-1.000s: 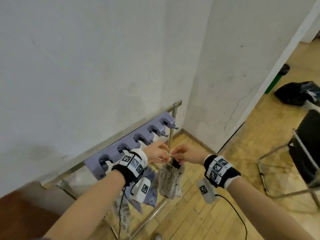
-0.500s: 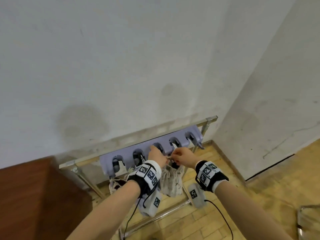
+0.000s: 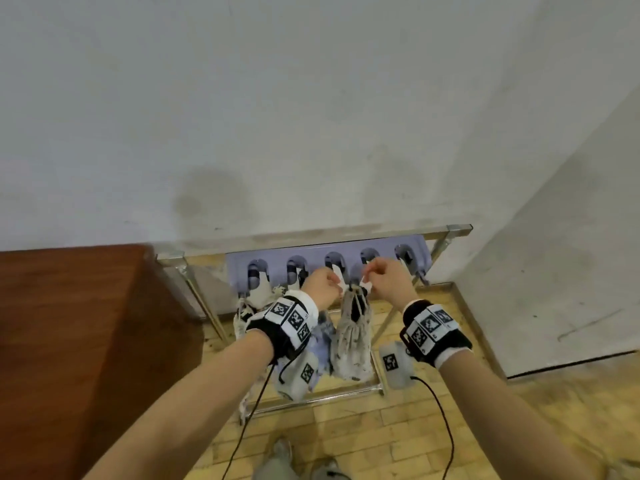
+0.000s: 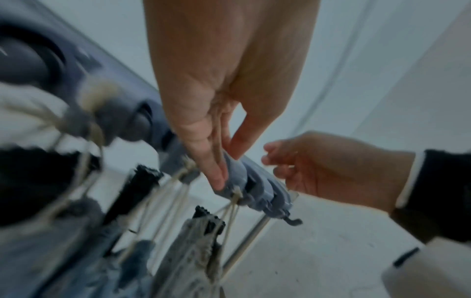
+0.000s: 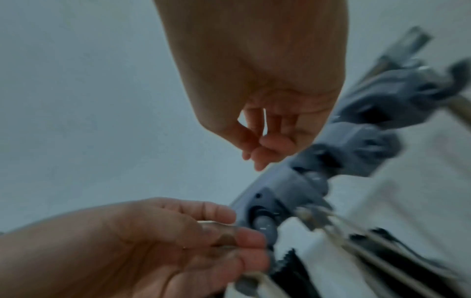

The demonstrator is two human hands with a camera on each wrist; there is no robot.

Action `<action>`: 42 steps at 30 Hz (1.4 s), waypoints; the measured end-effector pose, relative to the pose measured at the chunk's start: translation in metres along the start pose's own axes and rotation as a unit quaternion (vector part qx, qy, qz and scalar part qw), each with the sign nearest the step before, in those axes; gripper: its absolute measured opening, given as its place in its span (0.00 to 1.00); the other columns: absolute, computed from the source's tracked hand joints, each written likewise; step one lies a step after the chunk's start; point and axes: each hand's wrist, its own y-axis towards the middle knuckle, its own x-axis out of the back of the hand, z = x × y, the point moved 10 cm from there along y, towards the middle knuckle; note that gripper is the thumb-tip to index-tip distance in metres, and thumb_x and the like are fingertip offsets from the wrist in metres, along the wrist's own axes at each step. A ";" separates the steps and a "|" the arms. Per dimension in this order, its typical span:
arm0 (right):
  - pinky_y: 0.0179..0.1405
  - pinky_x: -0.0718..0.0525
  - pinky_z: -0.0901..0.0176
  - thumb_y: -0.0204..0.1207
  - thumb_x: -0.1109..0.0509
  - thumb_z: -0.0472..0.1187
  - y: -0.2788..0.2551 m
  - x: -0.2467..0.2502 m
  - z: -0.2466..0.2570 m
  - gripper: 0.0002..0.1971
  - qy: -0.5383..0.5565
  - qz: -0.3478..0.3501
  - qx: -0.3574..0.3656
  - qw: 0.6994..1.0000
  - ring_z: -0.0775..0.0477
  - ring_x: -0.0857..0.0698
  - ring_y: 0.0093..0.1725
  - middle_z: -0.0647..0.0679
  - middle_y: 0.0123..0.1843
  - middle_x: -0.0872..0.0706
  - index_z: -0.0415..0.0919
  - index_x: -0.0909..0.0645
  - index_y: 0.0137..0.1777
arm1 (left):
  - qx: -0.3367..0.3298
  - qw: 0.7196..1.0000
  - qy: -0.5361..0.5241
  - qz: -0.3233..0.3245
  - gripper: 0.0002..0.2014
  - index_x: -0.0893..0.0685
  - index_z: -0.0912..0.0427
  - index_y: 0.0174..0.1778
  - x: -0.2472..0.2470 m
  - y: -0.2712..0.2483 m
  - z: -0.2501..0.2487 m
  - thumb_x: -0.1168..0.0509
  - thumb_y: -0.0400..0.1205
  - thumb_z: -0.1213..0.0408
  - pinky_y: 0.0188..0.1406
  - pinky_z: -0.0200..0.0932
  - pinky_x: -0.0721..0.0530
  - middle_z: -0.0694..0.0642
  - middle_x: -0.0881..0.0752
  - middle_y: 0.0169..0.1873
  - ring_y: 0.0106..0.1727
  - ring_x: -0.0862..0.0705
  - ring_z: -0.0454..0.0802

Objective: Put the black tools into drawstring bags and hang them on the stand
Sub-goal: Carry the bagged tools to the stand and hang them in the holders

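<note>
A speckled drawstring bag (image 3: pixel 351 336) hangs in front of the purple hook rack (image 3: pixel 313 255) on the metal stand (image 3: pixel 457 228). A black tool (image 3: pixel 356 306) sticks out of its gathered mouth. In the left wrist view its cord (image 4: pixel 230 209) runs up to a hook (image 4: pixel 235 194). My left hand (image 3: pixel 332 282) pinches the cord left of the bag and touches the rack. My right hand (image 3: pixel 369 277) pinches the cord's other end, to the right. The right wrist view shows the right hand (image 5: pixel 257 149) curled, with the left hand (image 5: pixel 203 231) below it.
Other filled bags (image 3: pixel 258 294) hang from the left hooks, and a blue one (image 3: pixel 323 332) sits behind my left wrist. One hook (image 3: pixel 420 273) at the right end is bare. A brown wooden cabinet (image 3: pixel 69 341) stands on the left. White walls close the corner.
My head has turned to face the rack squarely. Both hands have carried the bag up to the hooks and moved apart, stretching the cord across a hook.
</note>
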 end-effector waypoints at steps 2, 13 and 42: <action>0.33 0.23 0.56 0.77 0.38 0.30 -0.004 -0.003 0.036 0.09 0.011 -0.019 0.030 0.999 0.39 0.20 0.32 0.36 0.35 0.16 0.35 0.17 0.39 | -0.029 0.998 -0.052 0.015 0.10 0.17 0.58 0.35 0.019 -0.013 0.000 0.35 0.77 0.78 0.58 0.59 0.16 0.63 0.14 0.43 0.55 0.15 0.65; 0.41 0.23 0.68 0.76 0.38 0.28 -0.093 -0.293 0.225 0.13 -0.091 0.237 0.179 0.951 0.52 0.19 0.46 0.50 0.43 0.14 0.39 0.12 0.48 | 0.029 0.978 -0.054 -0.197 0.13 0.17 0.57 0.33 0.267 -0.169 0.159 0.38 0.77 0.78 0.39 0.30 0.19 0.52 0.15 0.34 0.35 0.18 0.44; 0.57 0.15 0.50 0.85 0.41 0.41 -0.115 -0.780 0.399 0.17 -0.123 0.286 -0.016 0.950 0.37 0.17 0.61 0.39 0.65 0.17 0.38 0.19 0.70 | 0.251 0.953 0.080 -0.149 0.12 0.28 0.48 0.34 0.629 -0.276 0.532 0.44 0.83 0.64 0.31 0.43 0.28 0.50 0.28 0.31 0.28 0.29 0.49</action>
